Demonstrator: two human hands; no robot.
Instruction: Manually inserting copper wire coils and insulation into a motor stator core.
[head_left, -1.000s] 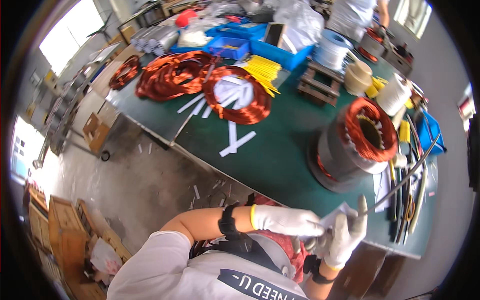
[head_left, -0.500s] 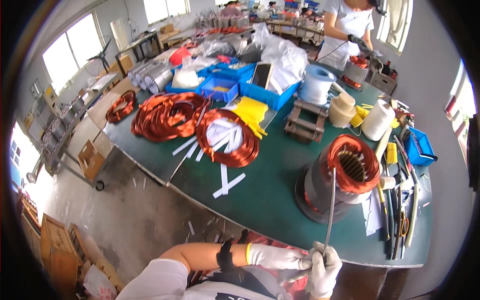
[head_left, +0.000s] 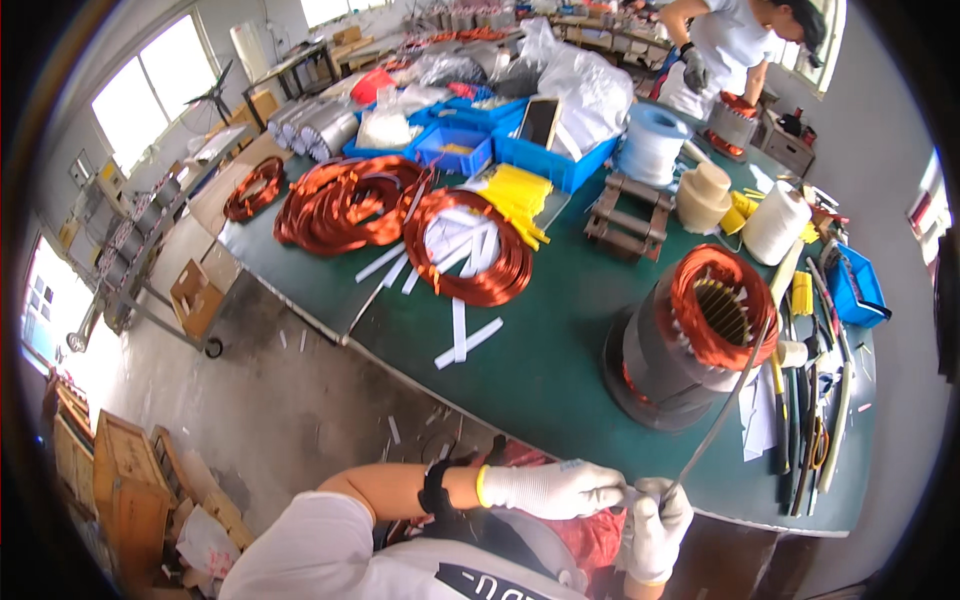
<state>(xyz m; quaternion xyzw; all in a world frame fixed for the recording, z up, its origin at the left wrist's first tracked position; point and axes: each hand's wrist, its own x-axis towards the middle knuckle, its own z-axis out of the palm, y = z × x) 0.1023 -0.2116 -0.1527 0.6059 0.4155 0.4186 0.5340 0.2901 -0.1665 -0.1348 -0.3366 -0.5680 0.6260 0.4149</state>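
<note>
My gloved right hand [head_left: 657,530] is closed around a thin grey lead [head_left: 715,433], close to the table's front edge. The lead runs up from my fist to the copper winding [head_left: 690,285] at the top of a grey motor stator [head_left: 660,355], which stands tilted in view on the table. Beside the right hand, my gloved left hand [head_left: 555,489] has its fingers pressed together. A small greyish piece shows between the two hands; whether it is the lead's end I cannot tell.
Orange copper coils [head_left: 350,205] and white paper strips [head_left: 470,340] lie on the green table [head_left: 480,400] to the left. Right of the stator are tools and sleeves [head_left: 805,400] and a thread cone [head_left: 776,222]. A co-worker [head_left: 725,50] handles another stator at the back.
The lead's upper part has swung right across the stator's edge. My hands remain together, the left more in sight. The co-worker's hands have moved apart. The view has shifted slightly.
</note>
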